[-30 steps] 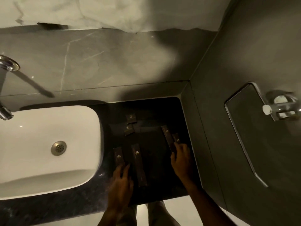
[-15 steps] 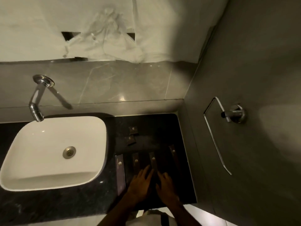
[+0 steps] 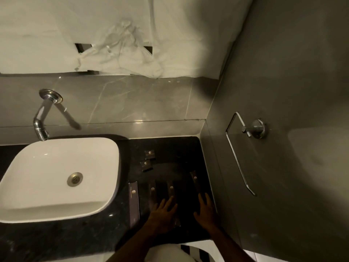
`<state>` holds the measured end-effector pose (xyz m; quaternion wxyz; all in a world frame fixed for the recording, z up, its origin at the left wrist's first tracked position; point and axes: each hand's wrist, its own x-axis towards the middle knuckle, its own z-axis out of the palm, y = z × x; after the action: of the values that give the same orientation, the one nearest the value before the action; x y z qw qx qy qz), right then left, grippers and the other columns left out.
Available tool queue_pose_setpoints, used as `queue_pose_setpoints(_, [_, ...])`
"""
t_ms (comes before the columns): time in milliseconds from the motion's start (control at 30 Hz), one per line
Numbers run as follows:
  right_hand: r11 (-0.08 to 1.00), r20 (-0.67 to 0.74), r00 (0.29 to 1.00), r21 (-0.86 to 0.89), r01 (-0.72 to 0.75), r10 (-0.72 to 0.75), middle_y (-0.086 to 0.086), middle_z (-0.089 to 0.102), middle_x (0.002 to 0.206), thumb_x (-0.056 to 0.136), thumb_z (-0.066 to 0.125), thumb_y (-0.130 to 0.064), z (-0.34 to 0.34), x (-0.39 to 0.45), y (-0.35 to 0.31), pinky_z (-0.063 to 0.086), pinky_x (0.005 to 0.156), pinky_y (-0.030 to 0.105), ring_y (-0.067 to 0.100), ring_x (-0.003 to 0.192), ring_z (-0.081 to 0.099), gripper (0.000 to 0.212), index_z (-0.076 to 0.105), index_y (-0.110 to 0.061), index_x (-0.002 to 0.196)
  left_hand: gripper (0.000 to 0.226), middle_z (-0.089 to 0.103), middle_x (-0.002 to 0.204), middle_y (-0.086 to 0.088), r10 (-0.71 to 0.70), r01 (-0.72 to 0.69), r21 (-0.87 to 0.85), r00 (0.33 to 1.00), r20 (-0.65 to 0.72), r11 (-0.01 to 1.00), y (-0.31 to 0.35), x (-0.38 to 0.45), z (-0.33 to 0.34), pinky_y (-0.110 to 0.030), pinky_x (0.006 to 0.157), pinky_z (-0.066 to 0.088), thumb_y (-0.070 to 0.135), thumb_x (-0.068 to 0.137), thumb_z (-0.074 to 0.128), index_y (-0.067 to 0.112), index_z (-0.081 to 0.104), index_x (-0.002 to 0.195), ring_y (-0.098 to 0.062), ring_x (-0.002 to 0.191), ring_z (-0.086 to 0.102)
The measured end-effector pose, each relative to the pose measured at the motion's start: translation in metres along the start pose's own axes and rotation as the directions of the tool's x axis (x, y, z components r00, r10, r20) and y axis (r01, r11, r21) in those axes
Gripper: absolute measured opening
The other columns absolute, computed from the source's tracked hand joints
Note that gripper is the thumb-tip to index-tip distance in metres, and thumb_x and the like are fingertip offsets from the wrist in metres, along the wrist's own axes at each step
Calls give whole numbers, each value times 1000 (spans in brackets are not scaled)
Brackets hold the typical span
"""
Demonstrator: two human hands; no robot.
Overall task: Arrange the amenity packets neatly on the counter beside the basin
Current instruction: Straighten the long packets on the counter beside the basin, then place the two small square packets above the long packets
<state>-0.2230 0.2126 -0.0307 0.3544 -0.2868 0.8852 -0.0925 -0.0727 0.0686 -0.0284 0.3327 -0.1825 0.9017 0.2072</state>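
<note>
Several long dark amenity packets lie side by side on the black counter (image 3: 179,148) right of the white basin (image 3: 56,176). The leftmost long packet (image 3: 133,201) is beside the basin's rim; two more long packets (image 3: 152,191) (image 3: 171,190) lie in the middle and one long packet (image 3: 194,181) at the right. Two small square packets (image 3: 150,154) (image 3: 146,165) sit farther back. My left hand (image 3: 163,212) rests flat, fingers spread, on the near ends of the two middle packets. My right hand (image 3: 206,210) lies flat at the near end of the right packet.
A chrome wall tap (image 3: 44,118) hangs over the basin's back edge. A chrome towel ring (image 3: 239,152) sticks out from the grey side wall at the right. White covering (image 3: 120,53) is draped above the backsplash. The counter's front edge runs just below my wrists.
My hands have moved apart: the right hand slid right to the rightmost long packet, while the left stays on the middle packets. The camera pulled back slightly.
</note>
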Motion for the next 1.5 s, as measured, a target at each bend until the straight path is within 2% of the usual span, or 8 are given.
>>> queue_pose_setpoints(433, [997,17,1000,72,-1,0,5,5,166,96,56,-12,27,-5,-3,29,122,34,25,152,19,67,26,-24,155,82,-20,165,-7,-6,5,19,1000,20,1000,-1,19,2,-61,121,12,46,96,51,29,-2,156,-38,153,2])
queue_pose_setpoints(800, [997,-15,1000,76,20,-19,3,8,165,97,54,-20,34,-13,-2,33,119,32,21,149,26,70,19,-28,156,74,-13,167,-5,27,-31,-59,997,-68,998,-2,20,11,-57,122,15,44,97,50,31,6,156,-35,154,6])
queue_pose_setpoints(967, [984,-90,996,178,-1,18,8,18,162,97,52,-12,10,-13,-19,31,117,28,23,147,29,58,34,-20,152,69,9,167,-1,-12,-42,-200,964,-265,979,-9,17,6,-49,123,18,44,93,51,35,18,153,-26,153,15])
queue_pose_setpoints(1100, [964,-241,970,263,42,24,4,44,146,96,58,-14,-31,12,-41,35,90,5,16,127,49,44,53,-15,139,49,39,152,4,-118,-33,-359,913,-391,933,-26,37,-28,-37,112,38,41,95,48,35,35,142,-19,137,42])
queue_pose_setpoints(1200, [925,-339,940,369,93,41,3,49,140,95,62,-22,-57,53,-55,43,99,21,19,127,52,42,56,-19,136,42,47,139,5,-149,-100,-447,860,-488,889,-43,69,-61,-23,98,43,34,94,53,35,42,135,-13,122,51])
queue_pose_setpoints(1300, [889,-373,927,438,135,43,4,49,141,90,68,-29,-65,115,-60,47,106,42,21,128,52,52,53,-22,140,42,49,135,-1,-182,-185,-521,798,-574,833,-51,120,-97,-22,96,42,24,93,56,28,46,133,-18,120,53])
queue_pose_setpoints(1400, [885,-348,937,446,135,33,5,47,141,85,73,-33,-55,166,-59,48,105,43,21,125,53,63,49,-23,143,57,45,140,-9,-244,-229,-573,737,-630,787,-50,163,-119,-30,104,41,18,90,61,15,42,143,-25,128,48])
queue_pose_setpoints(1500, [877,-378,926,449,171,13,6,50,135,83,76,-27,-38,196,-55,52,98,36,20,116,58,61,53,-20,139,65,41,144,-15,-325,-209,-653,733,-597,728,-52,193,-117,-40,111,42,19,89,63,11,36,148,-30,131,45])
